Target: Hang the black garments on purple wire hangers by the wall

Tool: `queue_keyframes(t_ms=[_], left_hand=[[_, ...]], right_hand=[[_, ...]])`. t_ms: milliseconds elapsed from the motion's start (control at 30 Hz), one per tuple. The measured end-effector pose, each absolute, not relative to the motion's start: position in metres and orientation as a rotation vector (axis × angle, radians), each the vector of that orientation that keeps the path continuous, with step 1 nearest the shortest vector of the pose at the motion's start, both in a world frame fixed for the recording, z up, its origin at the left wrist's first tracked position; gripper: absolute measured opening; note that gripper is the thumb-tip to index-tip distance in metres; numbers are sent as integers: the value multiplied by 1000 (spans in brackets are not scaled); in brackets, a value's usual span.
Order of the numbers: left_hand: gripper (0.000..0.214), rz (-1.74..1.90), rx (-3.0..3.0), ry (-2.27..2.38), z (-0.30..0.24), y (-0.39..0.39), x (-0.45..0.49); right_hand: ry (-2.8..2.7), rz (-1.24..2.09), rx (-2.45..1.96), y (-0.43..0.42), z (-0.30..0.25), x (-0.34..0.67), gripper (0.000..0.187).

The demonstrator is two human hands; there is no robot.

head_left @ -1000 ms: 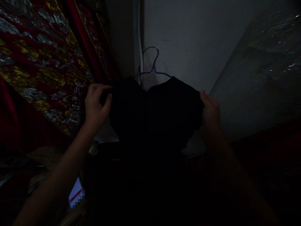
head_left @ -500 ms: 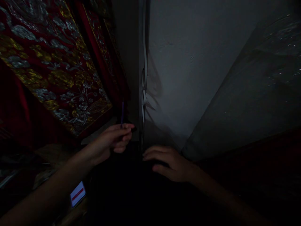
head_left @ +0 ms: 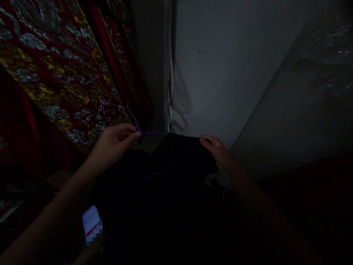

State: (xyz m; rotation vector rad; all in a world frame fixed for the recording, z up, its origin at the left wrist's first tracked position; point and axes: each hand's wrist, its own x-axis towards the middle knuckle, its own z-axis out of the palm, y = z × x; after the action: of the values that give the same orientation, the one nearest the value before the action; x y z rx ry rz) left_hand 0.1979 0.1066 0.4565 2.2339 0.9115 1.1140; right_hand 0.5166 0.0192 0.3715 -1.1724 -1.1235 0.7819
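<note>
My left hand [head_left: 117,141] pinches a thin purple cord [head_left: 153,132], whose loose end sticks up above the fingers. From there the cord runs right to the edge of a black cloth [head_left: 184,154]. At the far right end of that edge, my right hand [head_left: 216,149] grips the cloth between thumb and fingers. The top edge is held up between both hands. Another short piece of purple cord [head_left: 151,175] shows lower on the dark fabric. Most of the cloth's shape is lost in the dark.
Red fabric with gold and silver embroidery [head_left: 68,81] hangs at the left. A white curled metal strip [head_left: 170,88] runs down beside a pale wall [head_left: 215,73]. A lit phone [head_left: 91,219] lies at lower left. Clear plastic sheeting [head_left: 328,70] covers the right side.
The left hand has moved left and up, drawing the purple cord sideways. My right hand has moved up and right and now grips the black cloth, whose edge has risen.
</note>
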Motion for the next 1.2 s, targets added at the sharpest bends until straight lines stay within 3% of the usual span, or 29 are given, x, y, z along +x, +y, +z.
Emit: queue_keyframes(t_ms=[200,333,533,633,800,1000,1067,1200], left_hand=[[22,1947,2543,809,440,103,216],[32,1498,2775,587,400,97,222],[53,682,2758,739,333,96,250],[53,631,2745,839,311,96,264],[23,712,2591,1042,284,92,275],[15,1124,2188,866,254,54,280],[14,1176,2083,832,249,40,282],[33,1231,1923,837,244,22,283]], right_hand=[[-894,491,-964,61,428,546,49],[-832,431,-920,64,424,562,48],[-653,531,-965,43,374,559,47],[-625,529,-945,47,366,556,47],[-645,445,-993,48,364,559,43],[-455,-53,-1090,-12,297,501,26],[-506,120,-1160,-26,272,466,14],[-1096,794,-1295,-27,256,419,25]])
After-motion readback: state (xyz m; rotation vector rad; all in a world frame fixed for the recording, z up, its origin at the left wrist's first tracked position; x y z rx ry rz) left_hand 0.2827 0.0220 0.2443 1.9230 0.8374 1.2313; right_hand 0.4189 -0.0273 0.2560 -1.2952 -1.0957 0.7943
